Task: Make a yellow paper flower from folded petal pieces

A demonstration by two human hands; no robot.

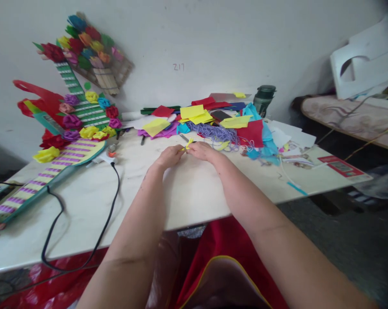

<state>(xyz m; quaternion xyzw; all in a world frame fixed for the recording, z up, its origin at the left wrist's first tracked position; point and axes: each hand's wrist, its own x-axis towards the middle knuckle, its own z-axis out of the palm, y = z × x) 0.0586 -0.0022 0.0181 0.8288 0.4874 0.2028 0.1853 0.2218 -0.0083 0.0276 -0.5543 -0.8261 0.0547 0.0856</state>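
Observation:
Both arms reach forward over the white table, and my hands meet near its middle. My left hand (170,156) is closed, its fingertips pinching a small piece of yellow paper (188,145). From the other side my right hand (201,151) grips the same yellow paper, which sticks up between the fingers as a narrow gathered tuft. Just behind the hands lies a tangle of purple yarn (213,132). Yellow paper squares (192,112) rest on the pile beyond it. Much of the held paper is hidden by my fingers.
A glue gun (104,158) with a black cord lies at left, beside a striped board (52,174) trimmed with paper flowers. A flower bouquet (92,47) leans on the wall. Behind the paper pile stands a dark green bottle (264,99). White scraps (290,134) lie at right.

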